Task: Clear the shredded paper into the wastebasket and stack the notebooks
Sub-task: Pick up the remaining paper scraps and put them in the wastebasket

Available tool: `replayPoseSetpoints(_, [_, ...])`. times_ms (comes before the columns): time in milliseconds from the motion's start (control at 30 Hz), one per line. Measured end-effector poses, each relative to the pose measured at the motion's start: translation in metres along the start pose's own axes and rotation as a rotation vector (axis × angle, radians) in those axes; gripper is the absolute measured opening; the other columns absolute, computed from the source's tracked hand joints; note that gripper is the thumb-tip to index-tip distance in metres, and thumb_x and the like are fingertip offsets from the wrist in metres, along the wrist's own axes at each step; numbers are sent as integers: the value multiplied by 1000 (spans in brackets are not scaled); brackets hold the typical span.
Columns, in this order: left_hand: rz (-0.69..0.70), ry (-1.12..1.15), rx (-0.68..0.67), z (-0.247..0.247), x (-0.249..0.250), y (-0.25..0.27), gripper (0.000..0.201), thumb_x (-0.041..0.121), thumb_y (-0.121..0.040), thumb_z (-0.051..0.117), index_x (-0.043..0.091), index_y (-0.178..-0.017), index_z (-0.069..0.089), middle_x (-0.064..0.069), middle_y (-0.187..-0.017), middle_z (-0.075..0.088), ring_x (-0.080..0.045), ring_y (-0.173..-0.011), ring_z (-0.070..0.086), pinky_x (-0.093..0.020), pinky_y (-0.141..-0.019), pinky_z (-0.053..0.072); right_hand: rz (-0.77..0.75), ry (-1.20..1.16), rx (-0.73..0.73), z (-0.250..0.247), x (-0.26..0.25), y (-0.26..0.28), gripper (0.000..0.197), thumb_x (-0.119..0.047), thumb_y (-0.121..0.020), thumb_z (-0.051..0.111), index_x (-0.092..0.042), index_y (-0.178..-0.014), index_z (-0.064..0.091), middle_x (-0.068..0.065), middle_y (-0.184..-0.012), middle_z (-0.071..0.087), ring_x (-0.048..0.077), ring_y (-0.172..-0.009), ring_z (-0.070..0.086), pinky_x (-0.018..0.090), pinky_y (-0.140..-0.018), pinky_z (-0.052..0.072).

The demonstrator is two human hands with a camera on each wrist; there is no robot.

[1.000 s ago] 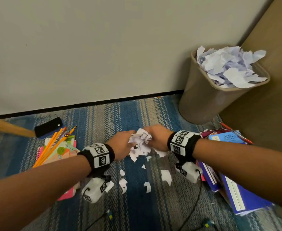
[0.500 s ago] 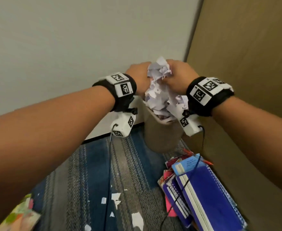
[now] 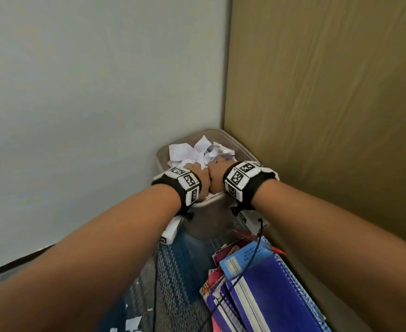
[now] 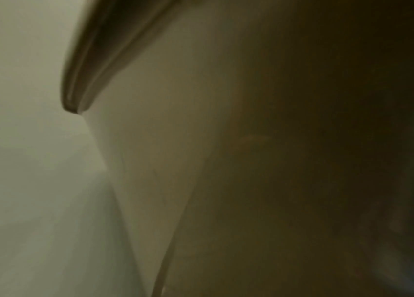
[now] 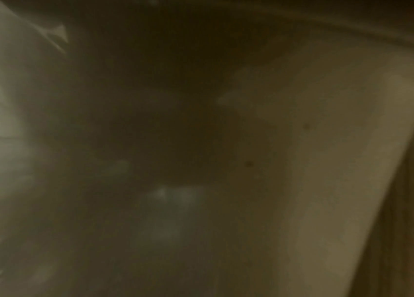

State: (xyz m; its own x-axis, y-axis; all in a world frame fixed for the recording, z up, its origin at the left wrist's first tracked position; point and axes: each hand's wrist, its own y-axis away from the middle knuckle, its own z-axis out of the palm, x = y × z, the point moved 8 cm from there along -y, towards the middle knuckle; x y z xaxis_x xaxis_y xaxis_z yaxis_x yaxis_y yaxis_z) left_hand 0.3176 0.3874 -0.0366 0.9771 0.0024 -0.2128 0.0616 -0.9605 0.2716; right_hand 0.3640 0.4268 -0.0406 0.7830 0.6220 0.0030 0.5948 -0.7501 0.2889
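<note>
In the head view the tan wastebasket (image 3: 208,218) stands in the corner, heaped with crumpled white shredded paper (image 3: 185,152). My left hand (image 3: 198,176) and right hand (image 3: 217,174) are side by side at its near rim, knuckles up, fingers curled down into the wad of paper they hold; the fingertips are hidden. A pile of notebooks lies on the carpet at lower right, with a dark blue spiral notebook (image 3: 276,293) uppermost. Both wrist views are dark and blurred and show only the wastebasket wall (image 4: 162,140) (image 5: 327,140), no fingers.
A wood panel (image 3: 317,104) rises right of the basket and a white wall (image 3: 89,92) lies behind it. A red pen (image 3: 244,234) lies between basket and notebooks. A few paper scraps (image 3: 132,323) dot the blue striped carpet (image 3: 182,259). Wrist cables hang over the notebooks.
Both hands gathered a wad of paper off the carpet, lifted it over the basket, and have now come down with it onto the heap at the basket's mouth.
</note>
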Motion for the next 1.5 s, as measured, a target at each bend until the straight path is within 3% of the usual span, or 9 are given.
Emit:
replayPoseSetpoints(233, [-17,120,-100,-26,-5,1,24,22,-77,64,15,-100,62,-7,-103,68,-25,-94,63,-35,-83,54,31,-27,24,-7,2,-7,66,-41,-81,67,-16,-138,46,14,-138,49,32,-126,50,41,-103,44])
replayPoseSetpoints(400, [4,227,18,-66,-19,16,53,25,-73,76,12,-121,58,-9,-114,64,-27,-101,61,-28,-73,46,51,-111,46,-54,6,7,41,-37,-68,74,-24,-105,62,3,-107,69,26,-93,64,36,-86,53])
replayPoseSetpoints(500, [10,322,59,-85,-33,26,67,31,-72,78,18,-132,50,-7,-118,63,-26,-102,60,-30,-79,48,50,-156,67,-84,7,14,62,-56,-41,77,-30,-95,61,-6,-86,69,20,-77,66,35,-77,56])
replayPoseSetpoints(733, [-10,394,235,-113,-63,54,75,27,-78,75,24,-144,39,-4,-138,53,-26,-122,52,-32,-96,43,68,-237,114,-130,15,35,76,-36,-64,88,-26,-131,54,-4,-130,59,20,-109,59,31,-89,46])
replayPoseSetpoints(1000, [-93,640,569,-140,-78,92,12,20,-86,62,19,-91,72,-6,-95,71,-25,-87,66,-32,-81,54,29,-289,420,-164,-14,79,7,-27,-84,66,-20,-85,64,2,-91,68,21,-87,63,26,-68,42])
replayPoseSetpoints(1133, [-159,734,757,-126,-99,125,19,21,-91,53,18,-98,71,-5,-95,71,-24,-89,65,-33,-84,51,-129,-352,422,-143,-70,114,17,-27,-83,55,-17,-70,58,2,-69,62,21,-66,57,26,-54,42])
replayPoseSetpoints(1233, [-259,755,868,-85,-127,159,17,22,-91,54,15,-95,70,-6,-94,72,-27,-91,64,-31,-84,47,-230,-302,241,-82,-110,123,23,-32,-84,57,-11,-79,65,6,-75,64,23,-72,59,27,-62,46])
replayPoseSetpoints(1400, [-289,638,330,70,-140,178,17,24,-93,51,16,-93,67,-6,-91,69,-27,-85,63,-30,-76,46,-237,-72,-198,78,-127,112,31,-32,-91,54,-3,-88,65,10,-77,58,30,-76,63,32,-66,54])
replayPoseSetpoints(1500, [-215,396,-79,171,-128,207,21,25,-95,44,19,-106,60,-2,-104,60,-21,-97,60,-30,-79,46,-178,61,-251,143,-101,98,35,-32,-93,52,-4,-114,59,17,-111,59,34,-101,61,37,-81,51])
